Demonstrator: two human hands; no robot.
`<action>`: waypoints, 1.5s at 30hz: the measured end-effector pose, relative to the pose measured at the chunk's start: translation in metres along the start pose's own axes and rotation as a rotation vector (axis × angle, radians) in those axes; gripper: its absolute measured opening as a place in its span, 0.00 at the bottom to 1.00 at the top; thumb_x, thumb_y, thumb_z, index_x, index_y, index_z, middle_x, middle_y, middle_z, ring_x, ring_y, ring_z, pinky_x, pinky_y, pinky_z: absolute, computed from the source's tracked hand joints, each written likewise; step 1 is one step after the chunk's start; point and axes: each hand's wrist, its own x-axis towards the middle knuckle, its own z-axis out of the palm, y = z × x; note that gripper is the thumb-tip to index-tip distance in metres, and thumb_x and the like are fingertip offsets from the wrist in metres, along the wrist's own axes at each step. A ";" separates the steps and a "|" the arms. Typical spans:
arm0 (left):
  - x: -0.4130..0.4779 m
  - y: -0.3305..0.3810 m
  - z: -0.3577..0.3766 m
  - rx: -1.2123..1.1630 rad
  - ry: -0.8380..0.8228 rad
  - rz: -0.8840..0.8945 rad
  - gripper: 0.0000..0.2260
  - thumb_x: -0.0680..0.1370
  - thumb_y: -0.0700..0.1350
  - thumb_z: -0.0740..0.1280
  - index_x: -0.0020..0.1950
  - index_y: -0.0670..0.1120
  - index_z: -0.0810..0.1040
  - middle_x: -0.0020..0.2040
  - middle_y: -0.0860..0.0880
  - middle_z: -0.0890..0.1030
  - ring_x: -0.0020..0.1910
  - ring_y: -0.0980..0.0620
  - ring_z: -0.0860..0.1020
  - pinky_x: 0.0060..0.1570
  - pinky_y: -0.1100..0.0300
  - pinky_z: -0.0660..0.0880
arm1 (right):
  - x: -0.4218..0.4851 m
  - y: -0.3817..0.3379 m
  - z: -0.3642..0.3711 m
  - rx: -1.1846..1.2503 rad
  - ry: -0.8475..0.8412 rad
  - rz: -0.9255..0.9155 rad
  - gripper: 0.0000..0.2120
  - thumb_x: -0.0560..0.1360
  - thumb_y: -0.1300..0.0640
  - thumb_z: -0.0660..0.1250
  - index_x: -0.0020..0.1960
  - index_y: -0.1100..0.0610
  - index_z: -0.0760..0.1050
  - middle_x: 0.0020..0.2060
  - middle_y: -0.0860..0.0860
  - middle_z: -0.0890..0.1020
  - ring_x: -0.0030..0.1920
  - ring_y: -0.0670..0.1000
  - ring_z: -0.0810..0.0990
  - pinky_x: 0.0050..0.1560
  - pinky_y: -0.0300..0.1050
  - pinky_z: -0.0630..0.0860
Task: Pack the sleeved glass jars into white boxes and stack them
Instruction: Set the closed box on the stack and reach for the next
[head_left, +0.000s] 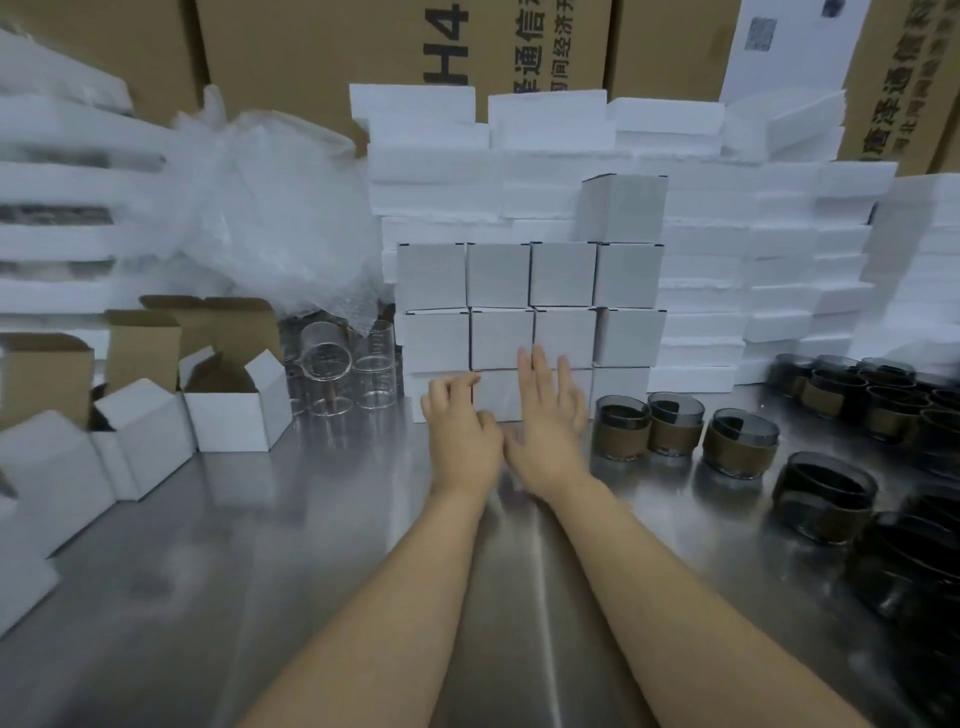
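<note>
- The steel desk filled the foreground, with both bare forearms stretched across it toward the back.
- The left hand lay with its fingers loosely bent and grasping nothing, the tips against the front of a bottom-row white box.
- The right hand was released and flat, its straight fingers laid on the same bottom row and reaching up to the row above.
- Brown-sleeved glass jars stood on the desk just right of the right hand, untouched, with more crowded along the right edge.
- Open white boxes sat at the left, flaps up.
- The stack of closed white boxes rose behind the hands, four wide, with a single box on top at the right.
- Clear glass jars stood left of the stack under crumpled bubble wrap.
- White foam slabs were piled behind, and brown cartons stood at the very back.
</note>
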 end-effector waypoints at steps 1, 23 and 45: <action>-0.004 0.000 -0.008 0.034 -0.018 -0.029 0.20 0.72 0.29 0.58 0.62 0.40 0.74 0.61 0.44 0.69 0.63 0.47 0.65 0.55 0.70 0.62 | -0.010 -0.003 0.002 -0.030 -0.087 -0.038 0.39 0.78 0.57 0.59 0.78 0.50 0.35 0.77 0.47 0.35 0.76 0.53 0.33 0.76 0.57 0.39; 0.023 -0.073 -0.154 0.522 -0.084 -0.088 0.20 0.78 0.38 0.61 0.71 0.44 0.70 0.75 0.42 0.56 0.56 0.37 0.76 0.55 0.49 0.73 | -0.132 -0.026 -0.059 -0.011 -0.360 -0.091 0.21 0.80 0.50 0.58 0.72 0.51 0.66 0.70 0.49 0.69 0.72 0.51 0.60 0.68 0.44 0.55; -0.104 0.062 -0.100 0.168 -0.170 0.554 0.10 0.75 0.35 0.68 0.54 0.43 0.83 0.48 0.50 0.82 0.43 0.51 0.80 0.37 0.51 0.77 | -0.102 -0.027 -0.055 0.500 0.038 -0.266 0.36 0.68 0.66 0.67 0.72 0.48 0.60 0.75 0.56 0.50 0.62 0.19 0.55 0.56 0.19 0.60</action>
